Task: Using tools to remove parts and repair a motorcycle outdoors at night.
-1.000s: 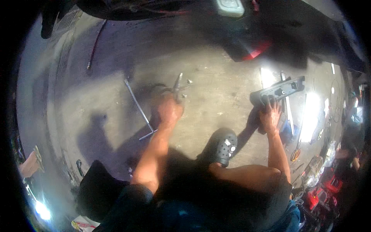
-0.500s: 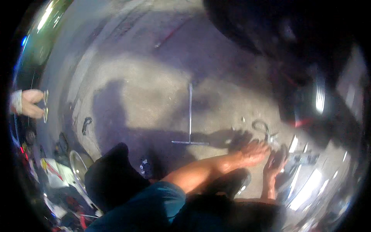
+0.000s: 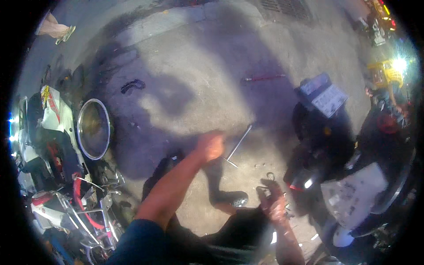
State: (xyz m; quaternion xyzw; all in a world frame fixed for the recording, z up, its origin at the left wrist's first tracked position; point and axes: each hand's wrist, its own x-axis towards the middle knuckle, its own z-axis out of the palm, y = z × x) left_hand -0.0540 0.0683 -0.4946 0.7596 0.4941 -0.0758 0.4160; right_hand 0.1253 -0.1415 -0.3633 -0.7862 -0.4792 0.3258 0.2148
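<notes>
My left hand (image 3: 211, 145) is stretched forward over the floor, its fingers smeared by motion. Beside it a metal T-handle wrench (image 3: 240, 143) lies on the concrete; the near end of its crossbar meets the edge of the hand, and I cannot tell whether they touch. Low on the right, my right hand (image 3: 275, 204) has its fingers curled around a small dark thing (image 3: 264, 191) too unclear to name. Just beyond those fingertips is a thin dark loop (image 3: 270, 176), like a bit of cable or hose, with small pieces scattered near it.
Motorcycle parts and a wheel rim (image 3: 93, 129) stand at the left. A dark curved piece (image 3: 133, 86) and a reddish rod (image 3: 265, 77) lie farther off. A box (image 3: 324, 95) and a pale tray (image 3: 353, 194) are at the right. Another person's legs (image 3: 55, 31) show far left.
My view has swung toward the right. My left hand has left the spot beside my right hand and moved over to the wrench. My right hand stays near the loop.
</notes>
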